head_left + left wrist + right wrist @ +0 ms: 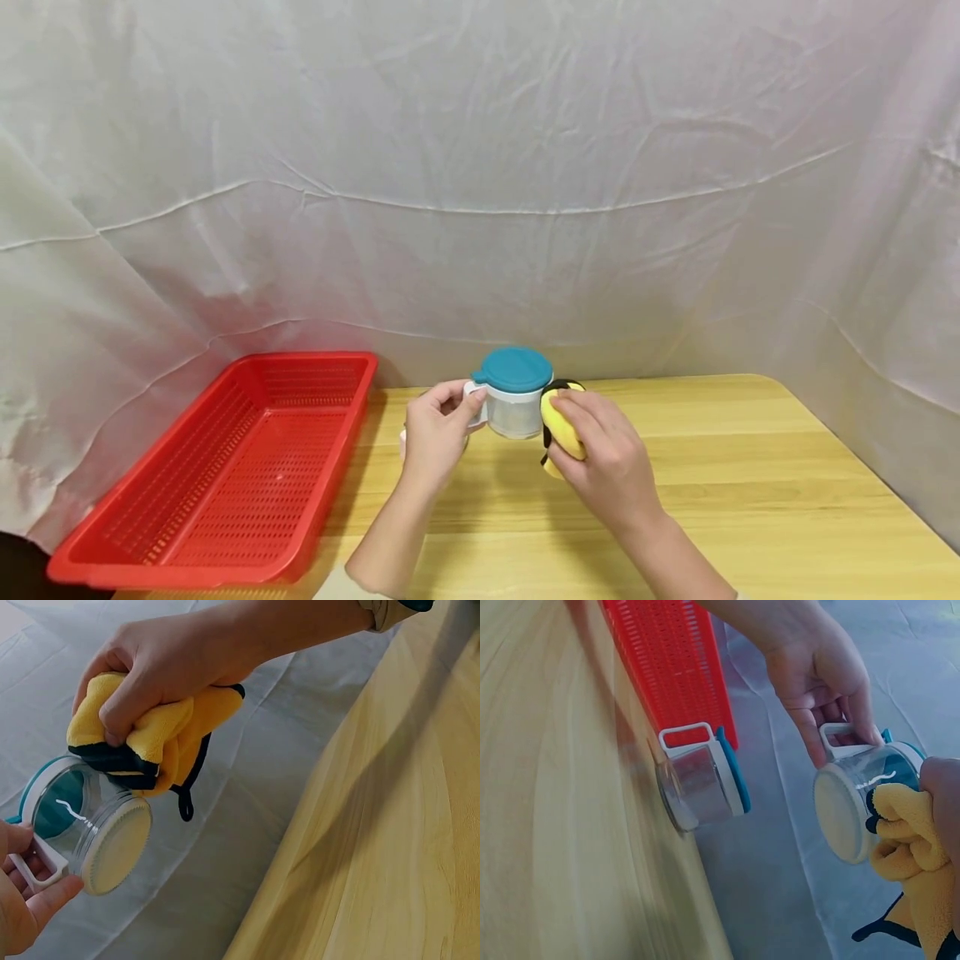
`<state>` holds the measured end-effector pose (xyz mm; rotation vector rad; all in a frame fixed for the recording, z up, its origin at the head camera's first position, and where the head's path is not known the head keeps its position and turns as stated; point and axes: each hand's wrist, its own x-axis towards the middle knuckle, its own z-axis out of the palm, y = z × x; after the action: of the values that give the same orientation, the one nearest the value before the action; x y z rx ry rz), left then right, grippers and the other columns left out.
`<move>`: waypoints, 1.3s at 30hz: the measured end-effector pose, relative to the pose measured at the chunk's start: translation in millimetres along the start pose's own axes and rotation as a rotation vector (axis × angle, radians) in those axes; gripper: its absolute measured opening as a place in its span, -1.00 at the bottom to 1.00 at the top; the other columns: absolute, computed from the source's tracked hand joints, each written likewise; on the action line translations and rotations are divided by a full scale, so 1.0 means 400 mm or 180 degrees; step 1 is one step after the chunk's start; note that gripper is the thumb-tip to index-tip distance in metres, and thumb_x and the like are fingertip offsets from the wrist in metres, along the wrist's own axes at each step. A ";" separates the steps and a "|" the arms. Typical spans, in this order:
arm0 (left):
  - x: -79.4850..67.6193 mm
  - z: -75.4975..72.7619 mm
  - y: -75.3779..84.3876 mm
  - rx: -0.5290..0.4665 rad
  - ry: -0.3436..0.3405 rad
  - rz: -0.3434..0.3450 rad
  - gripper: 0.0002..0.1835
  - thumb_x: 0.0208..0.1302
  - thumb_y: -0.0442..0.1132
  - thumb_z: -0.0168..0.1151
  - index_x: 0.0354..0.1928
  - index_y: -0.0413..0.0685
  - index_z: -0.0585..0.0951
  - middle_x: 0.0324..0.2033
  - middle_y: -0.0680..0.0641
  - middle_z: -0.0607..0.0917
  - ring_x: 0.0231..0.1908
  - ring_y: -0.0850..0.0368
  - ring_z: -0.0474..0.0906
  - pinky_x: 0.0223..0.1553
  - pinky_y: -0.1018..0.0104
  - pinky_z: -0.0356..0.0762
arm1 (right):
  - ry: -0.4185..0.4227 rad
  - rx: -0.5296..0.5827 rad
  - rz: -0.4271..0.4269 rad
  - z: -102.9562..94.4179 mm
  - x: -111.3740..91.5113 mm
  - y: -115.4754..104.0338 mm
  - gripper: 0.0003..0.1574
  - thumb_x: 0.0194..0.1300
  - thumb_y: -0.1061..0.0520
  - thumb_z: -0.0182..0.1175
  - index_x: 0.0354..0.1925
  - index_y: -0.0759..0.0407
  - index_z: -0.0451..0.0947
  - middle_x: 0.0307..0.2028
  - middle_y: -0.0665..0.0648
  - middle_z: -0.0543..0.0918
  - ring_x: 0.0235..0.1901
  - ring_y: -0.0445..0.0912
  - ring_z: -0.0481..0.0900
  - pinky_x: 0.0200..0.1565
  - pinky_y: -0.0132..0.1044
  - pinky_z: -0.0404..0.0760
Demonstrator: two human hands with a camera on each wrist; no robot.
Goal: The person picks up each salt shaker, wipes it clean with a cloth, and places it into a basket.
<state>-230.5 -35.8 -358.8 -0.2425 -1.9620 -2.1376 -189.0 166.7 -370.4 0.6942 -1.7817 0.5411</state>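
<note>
My left hand (437,433) grips the white handle of a clear jar (514,417) with a teal lid (517,370), held up above the table. In the left wrist view the jar's pale, ridged-edge base (118,846) faces the camera. A bunched yellow cloth (562,427) with black edging is gripped in my right hand (609,454) and touches the jar's side. Its black loop (185,804) hangs down. A second lidded jar (697,784) of the same look stands on the table, mostly hidden behind my left hand in the head view.
A red perforated plastic basket (300,542) lies at the left of the wooden table (750,475). Pale grey fabric (480,275) hangs behind the table and along its sides.
</note>
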 end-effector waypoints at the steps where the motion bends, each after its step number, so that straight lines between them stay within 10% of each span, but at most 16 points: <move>1: 0.000 0.000 -0.001 -0.0002 -0.0016 0.0013 -0.76 0.19 -0.28 0.42 -0.14 -0.27 0.70 -0.32 -0.20 0.69 -0.32 0.10 0.65 -0.26 0.14 0.73 | 0.0015 0.0005 0.0009 0.000 0.000 0.001 -0.56 0.08 0.15 0.17 -0.06 0.30 0.66 -0.07 0.21 0.69 -0.10 0.11 0.64 0.19 -0.34 0.48; 39: 0.001 0.006 -0.006 0.0022 0.0343 0.0082 -0.79 0.17 -0.30 0.43 -0.18 -0.26 0.73 -0.40 -0.14 0.68 -0.39 0.17 0.61 -0.29 0.20 0.74 | -0.0459 0.0370 0.0079 0.006 -0.007 -0.030 -0.51 -0.04 0.25 0.28 -0.04 0.20 0.65 -0.09 0.14 0.70 -0.12 0.04 0.67 0.02 -0.24 0.67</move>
<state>-231.7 -33.1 -360.8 -0.1471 -1.8956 -2.0822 -181.7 157.0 -373.6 0.8095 -1.9064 0.6286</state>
